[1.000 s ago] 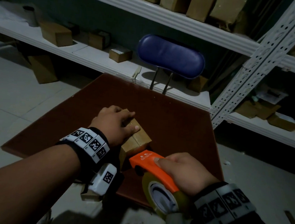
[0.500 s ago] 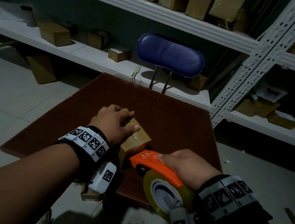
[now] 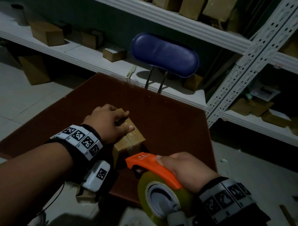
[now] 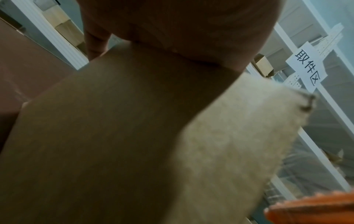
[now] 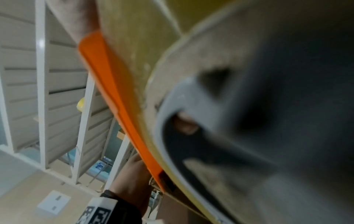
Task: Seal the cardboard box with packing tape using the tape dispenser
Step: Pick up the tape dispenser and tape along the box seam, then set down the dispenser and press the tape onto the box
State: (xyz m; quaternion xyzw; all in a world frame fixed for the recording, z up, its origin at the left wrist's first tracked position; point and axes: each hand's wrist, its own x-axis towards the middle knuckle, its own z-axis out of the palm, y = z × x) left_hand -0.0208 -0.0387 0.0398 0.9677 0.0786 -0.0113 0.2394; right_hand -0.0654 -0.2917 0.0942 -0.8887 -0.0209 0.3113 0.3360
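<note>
A small cardboard box (image 3: 131,141) stands on the brown table (image 3: 171,118), its top flaps closed with a seam down the middle. My left hand (image 3: 124,121) lies on the box's top, fingers stretched toward the far edge and thumb along the top, pressing it down; in the left wrist view the palm (image 4: 182,22) rests on the box (image 4: 114,136). My right hand (image 3: 172,165) grips the orange tape dispenser (image 3: 146,161), which carries a yellowish tape roll (image 3: 157,197). The dispenser's nose sits at the box's near lower side. The tape's end is hidden.
A blue chair back (image 3: 165,55) stands behind the table. White shelves (image 3: 88,58) with several cardboard boxes run along the back, and a perforated rack upright (image 3: 246,67) rises at the right. The table's near edge is just under the dispenser.
Almost nothing: both hands keep their places, and the dispenser's nose has stayed at the box's near side.
</note>
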